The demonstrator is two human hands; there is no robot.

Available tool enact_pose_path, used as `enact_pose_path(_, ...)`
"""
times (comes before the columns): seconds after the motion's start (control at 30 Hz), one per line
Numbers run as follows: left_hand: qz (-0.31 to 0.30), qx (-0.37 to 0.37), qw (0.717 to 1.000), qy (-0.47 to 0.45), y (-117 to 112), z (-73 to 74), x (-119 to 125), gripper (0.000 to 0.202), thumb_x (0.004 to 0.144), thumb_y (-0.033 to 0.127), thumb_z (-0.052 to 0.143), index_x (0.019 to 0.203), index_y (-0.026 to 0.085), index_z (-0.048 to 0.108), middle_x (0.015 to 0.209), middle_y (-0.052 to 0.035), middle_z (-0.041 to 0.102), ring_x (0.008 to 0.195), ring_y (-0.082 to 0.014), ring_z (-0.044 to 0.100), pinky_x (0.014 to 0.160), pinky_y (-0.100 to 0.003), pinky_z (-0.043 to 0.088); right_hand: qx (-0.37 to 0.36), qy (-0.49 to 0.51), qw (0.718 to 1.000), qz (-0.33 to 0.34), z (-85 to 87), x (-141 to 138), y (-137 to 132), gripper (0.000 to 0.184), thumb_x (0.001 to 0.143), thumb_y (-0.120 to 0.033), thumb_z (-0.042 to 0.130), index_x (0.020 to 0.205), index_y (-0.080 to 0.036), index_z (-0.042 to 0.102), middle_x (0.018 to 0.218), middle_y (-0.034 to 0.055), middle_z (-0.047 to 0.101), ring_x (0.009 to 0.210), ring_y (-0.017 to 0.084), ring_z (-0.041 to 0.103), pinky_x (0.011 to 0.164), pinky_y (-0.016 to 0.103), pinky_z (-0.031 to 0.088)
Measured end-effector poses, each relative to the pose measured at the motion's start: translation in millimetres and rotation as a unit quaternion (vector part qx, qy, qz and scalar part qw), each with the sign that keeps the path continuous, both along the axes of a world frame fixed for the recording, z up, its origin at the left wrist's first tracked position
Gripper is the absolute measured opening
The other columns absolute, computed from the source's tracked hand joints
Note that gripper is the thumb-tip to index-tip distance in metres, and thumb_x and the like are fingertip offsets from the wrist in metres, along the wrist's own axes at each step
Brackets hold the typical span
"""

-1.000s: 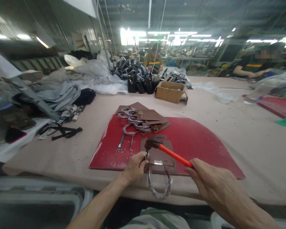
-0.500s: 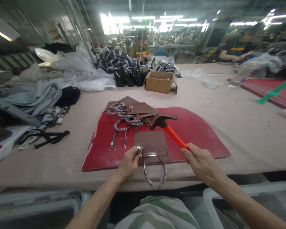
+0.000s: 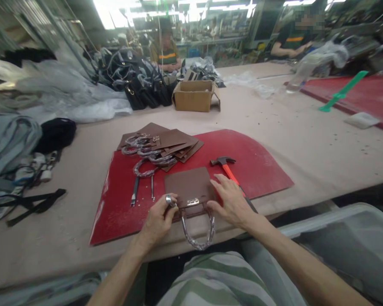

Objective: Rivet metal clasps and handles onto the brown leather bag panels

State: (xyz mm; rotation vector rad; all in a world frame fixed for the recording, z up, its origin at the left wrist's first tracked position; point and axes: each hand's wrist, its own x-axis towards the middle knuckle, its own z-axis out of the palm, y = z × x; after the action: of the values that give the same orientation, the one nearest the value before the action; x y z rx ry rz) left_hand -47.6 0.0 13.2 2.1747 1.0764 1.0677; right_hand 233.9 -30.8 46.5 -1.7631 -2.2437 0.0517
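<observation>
A brown leather bag panel point(image 3: 188, 182) with a metal clasp point(image 3: 193, 202) lies on the red mat, its plastic-wrapped handle point(image 3: 198, 244) hanging toward me over the table edge. My left hand point(image 3: 158, 216) is closed in a pinch at the panel's lower left edge; what sits between the fingertips is too small to make out. A silver ring-like metal piece point(image 3: 169, 199) shows at its forefinger. On the right edge, my right hand point(image 3: 231, 202) is open with fingers spread, at the panel. Just beyond it lies a claw hammer point(image 3: 230, 171) with an orange handle, partly hidden by that hand.
The red mat point(image 3: 252, 157) also bears stacked brown panels point(image 3: 175, 142) with wrapped handles and two slim metal tools point(image 3: 135, 191). Farther back are a cardboard box point(image 3: 193, 97) and black bags point(image 3: 143, 91). Two people sit across the table. Plastic bins flank my lap.
My right hand has let go of the hammer, now lying on the mat, and moved left to the panel. My left hand stays pinched at the panel's left edge. The view has shifted.
</observation>
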Motion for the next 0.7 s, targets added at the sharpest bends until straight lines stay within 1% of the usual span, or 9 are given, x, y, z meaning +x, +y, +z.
enact_pose_path(0.07,0.012,0.021,1.000,0.000,-0.9,-1.4,-0.3,0.016,0.091,0.014,0.055,0.105,0.019,0.059,0.111,-0.0099,0.071,0.104,-0.0199,0.070,0.091,-0.034,0.058,-0.046,-0.031,0.998,0.029,-11.9,-8.0,-1.1,0.069,0.093,-0.048,0.052,0.148,-0.007,0.042,0.157,0.0235,0.034,0.147,0.039,0.027,0.115,0.060,0.027)
enact_pose_path(0.13,0.016,0.047,0.999,0.005,-2.5,-4.3,-0.6,0.017,0.091,0.013,0.055,0.106,0.020,0.060,0.112,-0.0106,0.070,0.104,-0.0202,0.070,0.090,-0.034,0.059,-0.079,-0.052,0.995,0.027,-20.5,-11.0,-2.7,0.069,0.095,-0.045,0.049,0.151,-0.006,0.037,0.160,0.0219,0.029,0.149,0.039,0.023,0.117,0.062,0.023)
enact_pose_path(0.23,0.008,0.090,0.996,0.014,-6.8,-8.8,-1.0,0.018,0.091,0.012,0.056,0.107,0.020,0.061,0.114,-0.0115,0.071,0.106,-0.0208,0.070,0.091,-0.035,0.060,-0.097,-0.057,0.993,0.020,-23.9,-10.0,-4.4,0.072,0.096,-0.048,0.048,0.153,-0.006,0.033,0.162,0.0208,0.025,0.150,0.039,0.019,0.118,0.063,0.020)
enact_pose_path(0.3,0.026,0.101,0.995,0.007,-10.5,-9.8,-1.7,0.015,0.092,0.014,0.057,0.104,0.020,0.063,0.112,-0.0110,0.072,0.105,-0.0213,0.071,0.090,-0.036,0.060,-0.102,-0.051,0.993,0.024,-22.8,-8.5,-4.6,0.077,0.095,-0.053,0.050,0.153,-0.006,0.032,0.162,0.0208,0.024,0.150,0.039,0.019,0.118,0.063,0.020)
enact_pose_path(0.37,0.075,0.076,0.994,-0.003,-14.0,-7.9,-3.6,0.013,0.093,0.016,0.057,0.102,0.019,0.065,0.108,-0.0094,0.074,0.102,-0.0207,0.071,0.089,-0.036,0.060,-0.102,-0.040,0.994,0.025,-22.2,-7.5,-4.3,0.082,0.093,-0.058,0.052,0.153,-0.006,0.033,0.162,0.0213,0.025,0.150,0.039,0.019,0.118,0.063,0.020)
enact_pose_path(0.43,0.126,0.041,0.991,-0.019,-16.6,-2.9,-6.0,0.013,0.094,0.018,0.057,0.102,0.019,0.066,0.108,-0.0080,0.074,0.102,-0.0197,0.071,0.090,-0.035,0.060,-0.098,-0.027,0.995,0.024,-23.3,-6.8,-4.1,0.086,0.091,-0.061,0.054,0.153,-0.005,0.033,0.161,0.0220,0.025,0.150,0.039,0.020,0.119,0.063,0.019)
enact_pose_path(0.5,0.150,0.029,0.987,-0.056,-17.4,4.7,-6.2,0.012,0.093,0.018,0.059,0.102,0.019,0.066,0.109,-0.0071,0.074,0.102,-0.0194,0.071,0.093,-0.035,0.058,-0.090,-0.015,0.996,0.023,-25.7,-6.0,-4.5,0.089,0.090,-0.062,0.056,0.152,-0.003,0.033,0.161,0.0228,0.026,0.150,0.039,0.020,0.119,0.063,0.018)
enact_pose_path(0.6,0.154,0.008,0.979,-0.134,-16.1,17.1,4.9,0.012,0.091,0.017,0.063,0.102,0.018,0.067,0.110,-0.0067,0.073,0.101,-0.0196,0.072,0.095,-0.036,0.057,-0.077,0.009,0.997,0.026,-30.0,-4.6,-5.6,0.090,0.088,-0.060,0.060,0.152,-0.003,0.033,0.160,0.0240,0.028,0.149,0.039,0.022,0.118,0.064,0.019)
enact_pose_path(0.7,0.129,-0.033,0.977,-0.166,-14.8,23.7,30.7,0.013,0.092,0.016,0.062,0.103,0.018,0.067,0.108,-0.0066,0.074,0.100,-0.0188,0.073,0.093,-0.034,0.059,-0.063,0.037,0.997,0.027,-32.7,-3.5,-6.3,0.093,0.086,-0.060,0.064,0.153,-0.004,0.032,0.159,0.0244,0.030,0.149,0.039,0.023,0.118,0.064,0.020)
